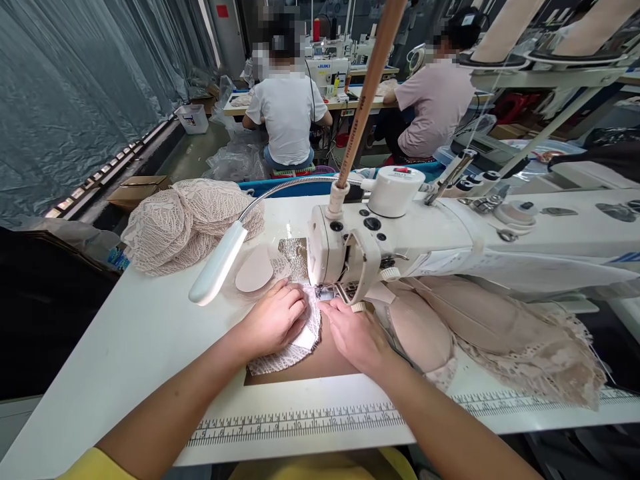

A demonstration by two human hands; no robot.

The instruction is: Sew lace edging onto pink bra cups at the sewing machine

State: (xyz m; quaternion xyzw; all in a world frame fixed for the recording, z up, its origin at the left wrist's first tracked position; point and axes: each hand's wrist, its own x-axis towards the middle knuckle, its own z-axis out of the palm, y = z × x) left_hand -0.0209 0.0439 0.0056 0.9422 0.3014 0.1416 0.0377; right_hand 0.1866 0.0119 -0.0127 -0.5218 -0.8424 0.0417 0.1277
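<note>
A piece of pale lace fabric (280, 361) with a curved edge lies under the head of a white sewing machine (330, 247). My left hand (277, 317) rests on it left of the needle, its fingers curled and pressed together on the lace. Close to the presser foot (326, 292), my right hand (357, 333) has its fingers drawn together, fingertips at the lace's right edge. What lies under both hands is hidden. Behind my left hand sits a smooth beige cup piece (254, 269) with lace around it.
A heap of lace pieces (170, 223) lies at the table's back left. Beige padded cups (423, 327) and lace spread out to the right. A gooseneck lamp (220, 263) reaches over the left side. A printed ruler strip (300, 423) runs along the front edge. Two people sit at machines beyond.
</note>
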